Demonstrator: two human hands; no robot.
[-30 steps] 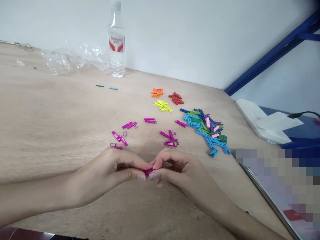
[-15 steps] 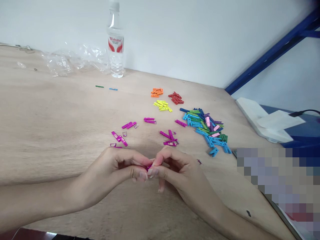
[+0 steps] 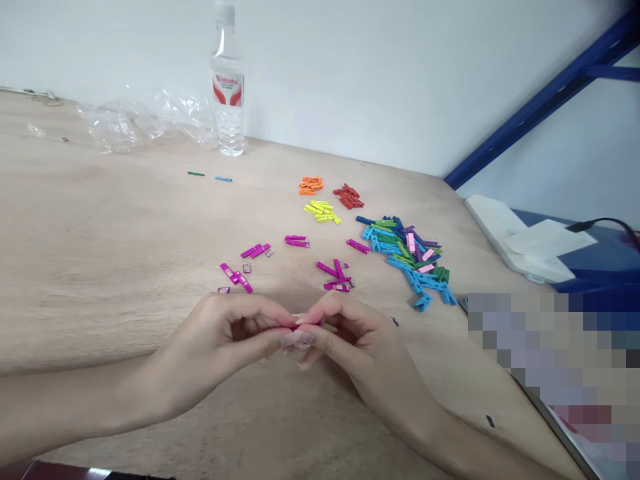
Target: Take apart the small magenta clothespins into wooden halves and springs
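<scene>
Low over the front of the wooden table, my left hand (image 3: 245, 330) and my right hand (image 3: 345, 330) meet fingertip to fingertip. Both are closed in a pinch on a small magenta clothespin (image 3: 316, 324), mostly covered by the fingers. Just beyond the hands lie loose magenta clothespin halves (image 3: 236, 277) with a metal spring (image 3: 247, 268) beside them. More magenta pieces (image 3: 337, 275) lie in a small cluster behind my right hand, and others (image 3: 256, 251) rest farther back.
To the right is a mixed heap of blue, green, purple and pink clothespins (image 3: 400, 243). Orange (image 3: 311, 185), yellow (image 3: 323, 212) and red clothespins (image 3: 349, 197) form separate piles. A water bottle (image 3: 229, 113) stands by crumpled clear plastic (image 3: 145, 123) at the wall.
The fingertips have shifted slightly around the magenta clothespin, with the right-hand fingers curling in. The whole view has moved a little; the things on the table look unchanged.
</scene>
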